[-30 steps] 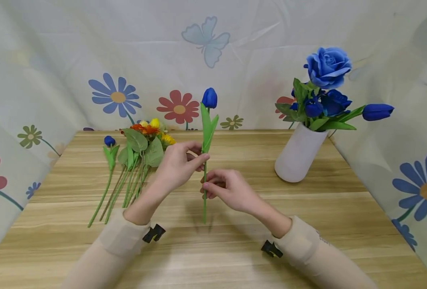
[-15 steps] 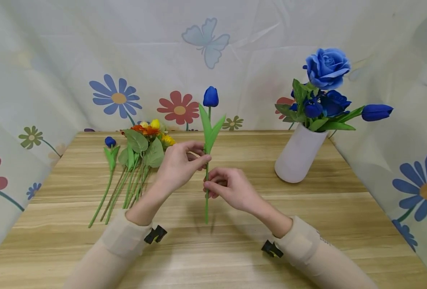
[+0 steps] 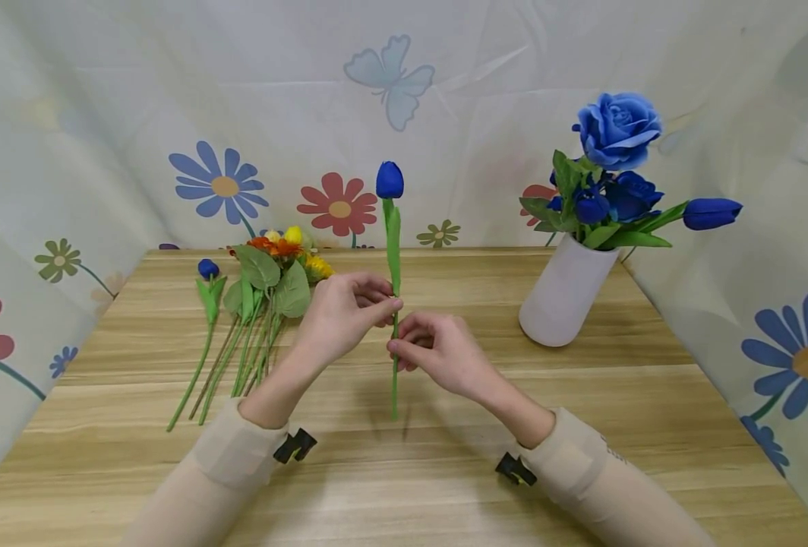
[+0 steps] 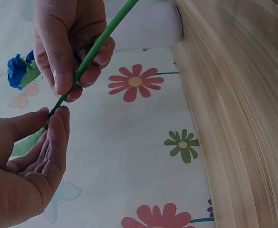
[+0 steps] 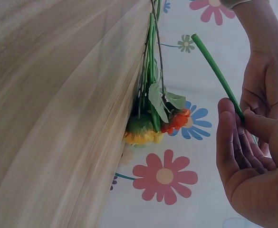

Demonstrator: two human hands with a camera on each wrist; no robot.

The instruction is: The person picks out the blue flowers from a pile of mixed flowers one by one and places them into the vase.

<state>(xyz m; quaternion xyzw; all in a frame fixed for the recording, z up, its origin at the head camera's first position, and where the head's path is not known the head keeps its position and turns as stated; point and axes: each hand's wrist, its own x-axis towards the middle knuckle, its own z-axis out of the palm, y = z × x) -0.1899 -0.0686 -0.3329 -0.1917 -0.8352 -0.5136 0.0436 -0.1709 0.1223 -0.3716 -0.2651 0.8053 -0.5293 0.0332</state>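
Observation:
A blue tulip [image 3: 390, 181] with a green stem stands upright between my two hands, above the middle of the table. My left hand [image 3: 339, 313] pinches the stem just under the leaves, thumb against fingertips. Lower down, my right hand [image 3: 441, 353] pinches the same stem. In the right wrist view the free lower end of the stem [image 5: 210, 61] sticks out past the fingers. To the right stands a white vase [image 3: 564, 292], leaning a little, with a light blue rose [image 3: 619, 131], darker blue flowers and another blue tulip [image 3: 711, 213] tilted out sideways.
On the left of the wooden table [image 3: 445, 486] lies a single blue tulip [image 3: 208, 268]. Beside it is a bunch of orange and yellow flowers [image 3: 277, 247] with long stems pointing toward me. A flower-printed curtain [image 3: 486, 68] closes off the back and sides.
The tulip has turned about its stem: its leaves spread wide half a second ago and now appear narrow, edge-on. The blossom has shifted slightly left, while both hands have stayed nearly in place.

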